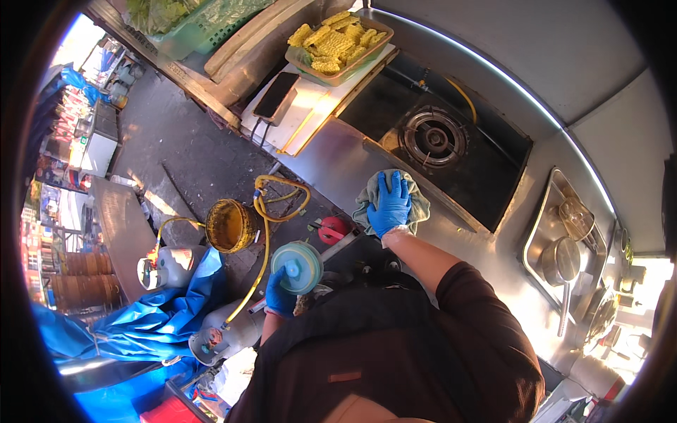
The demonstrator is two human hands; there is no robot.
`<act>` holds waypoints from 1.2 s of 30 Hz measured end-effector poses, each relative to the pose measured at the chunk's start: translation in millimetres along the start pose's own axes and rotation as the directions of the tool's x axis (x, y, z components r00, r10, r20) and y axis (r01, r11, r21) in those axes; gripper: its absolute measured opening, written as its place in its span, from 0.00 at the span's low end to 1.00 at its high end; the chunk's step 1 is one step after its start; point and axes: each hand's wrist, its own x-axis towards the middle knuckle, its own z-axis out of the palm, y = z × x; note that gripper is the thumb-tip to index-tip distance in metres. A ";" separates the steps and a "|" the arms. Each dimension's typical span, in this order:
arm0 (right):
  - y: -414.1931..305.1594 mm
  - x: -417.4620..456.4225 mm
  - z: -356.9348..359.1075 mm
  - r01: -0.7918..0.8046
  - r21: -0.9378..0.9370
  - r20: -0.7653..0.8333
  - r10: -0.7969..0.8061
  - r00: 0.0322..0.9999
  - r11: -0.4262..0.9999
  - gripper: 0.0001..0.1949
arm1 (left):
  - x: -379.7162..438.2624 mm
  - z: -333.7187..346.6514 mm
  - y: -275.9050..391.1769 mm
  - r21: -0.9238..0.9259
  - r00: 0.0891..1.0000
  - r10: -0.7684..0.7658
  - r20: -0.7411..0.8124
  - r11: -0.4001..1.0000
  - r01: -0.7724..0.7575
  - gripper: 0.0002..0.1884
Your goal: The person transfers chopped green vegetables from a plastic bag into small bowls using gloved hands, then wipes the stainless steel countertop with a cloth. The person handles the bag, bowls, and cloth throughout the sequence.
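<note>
My right hand point(390, 206), in a blue disposable glove, presses on a folded grey-green cloth point(419, 203) on the stainless steel counter point(449, 238). Its fingers lie over the cloth, just in front of the raised edge of the stove recess. Lower and to the left, my left hand point(280, 297) wears the same kind of glove. It grips a round light-blue plastic container or lid point(307, 259) near my body, away from the counter. What lies beneath that round piece is partly hidden.
A gas burner point(436, 138) sits in the dark recess. Beyond are a phone point(277, 96) and a basket of dried noodle blocks point(338, 79). To the right lies a steel tray point(529, 254) with a saucepan point(561, 261). A yellow hose point(266, 243), bucket point(214, 224) and gas cylinders point(240, 322) are on the left.
</note>
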 end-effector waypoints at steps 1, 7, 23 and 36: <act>-15.9 12.5 6.3 0.020 0.010 0.017 -0.020 1.000 1.000 0.43 | -12.2 -1.3 -2.6 -0.092 0.999 -0.026 -0.034 0.995 0.023 0.23; -104.2 90.6 63.0 0.125 0.050 0.047 -0.127 0.991 0.991 0.43 | -69.4 -33.8 -29.6 -0.176 0.984 0.038 -0.173 0.982 -0.069 0.25; -3.1 17.7 27.6 0.621 0.523 0.133 -0.776 0.617 0.584 0.24 | -21.2 -1.3 -8.9 0.062 0.998 0.059 0.011 0.996 -0.060 0.25; 208.3 -252.0 -140.9 -0.432 -0.243 -0.134 0.411 0.902 0.869 0.46 | 168.4 187.1 -59.5 0.779 0.889 -0.203 0.411 0.584 -0.227 0.21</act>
